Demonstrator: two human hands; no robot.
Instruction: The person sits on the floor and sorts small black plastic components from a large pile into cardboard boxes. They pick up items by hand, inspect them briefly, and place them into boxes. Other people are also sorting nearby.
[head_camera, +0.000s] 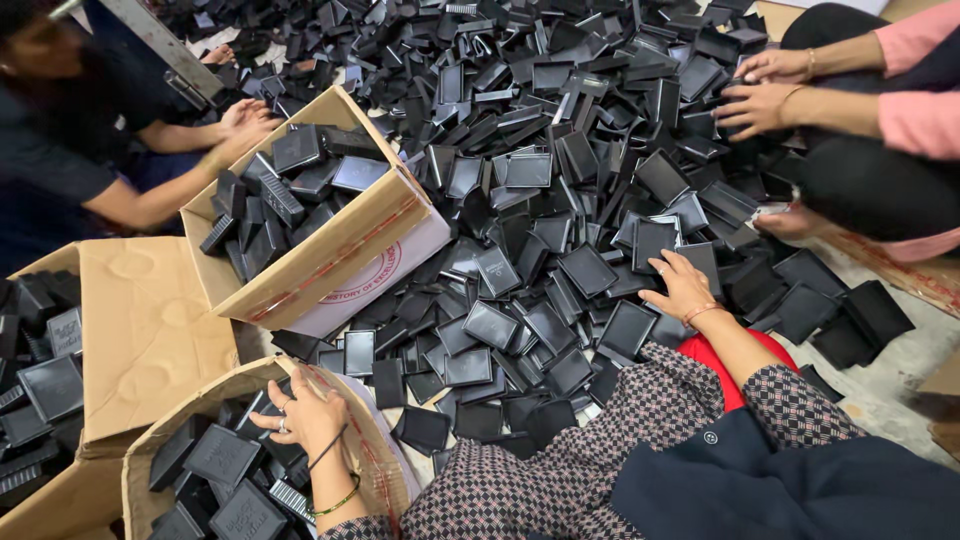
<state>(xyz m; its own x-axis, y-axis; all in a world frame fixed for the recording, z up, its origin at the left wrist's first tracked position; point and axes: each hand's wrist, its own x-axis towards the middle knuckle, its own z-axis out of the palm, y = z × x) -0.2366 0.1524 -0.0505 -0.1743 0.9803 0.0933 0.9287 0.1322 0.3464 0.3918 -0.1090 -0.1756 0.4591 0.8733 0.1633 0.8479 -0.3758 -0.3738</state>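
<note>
A big heap of flat black plastic trays (560, 190) covers the floor in front of me. My right hand (680, 285) rests on the near part of the heap, fingers spread over a black tray (655, 242); I cannot tell whether it grips it. My left hand (305, 415) reaches into a cardboard box (150, 440) at the lower left that holds several black trays, its fingers spread above them with nothing clearly held.
An open cardboard box (330, 265) with black trays stands tilted at the left centre, another box (130, 320) beside it. A person in dark clothes (70, 150) sits at the far left. Another person's hands (765, 95) in pink sleeves work at the upper right.
</note>
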